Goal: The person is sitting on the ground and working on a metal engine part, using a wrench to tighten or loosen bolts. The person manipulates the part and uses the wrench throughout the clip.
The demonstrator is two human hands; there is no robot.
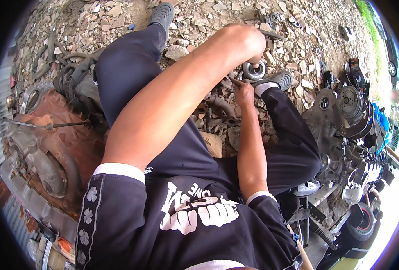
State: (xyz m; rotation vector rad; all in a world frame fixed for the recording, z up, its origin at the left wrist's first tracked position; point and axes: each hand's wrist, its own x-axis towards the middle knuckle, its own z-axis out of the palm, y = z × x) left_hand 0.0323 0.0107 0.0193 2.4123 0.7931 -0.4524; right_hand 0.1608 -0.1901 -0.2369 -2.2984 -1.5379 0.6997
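My left hand [250, 41] is out over the stony ground with its back turned up. Its fingers curl down, one reaching to a round metal part [254, 71] with a ring-shaped rim and a hollow middle; what they grip, if anything, is hidden. Just nearer, my right hand [244, 93] is closed around a thin dark metal tool [236, 82], whose exact kind I cannot make out. That tool lies close beside the round part, which rests on the stones by my right shoe [283, 81]. A curved rusty pipe piece [221, 105] lies between my legs.
A large dirty engine or gearbox casing [51, 153] stands at the left, with dark hoses [75, 67] beyond it. To the right are a round drum-like part [350, 100], a metal housing [324, 112] and a small wheel [364, 220]. Larger stones [177, 52] lie ahead.
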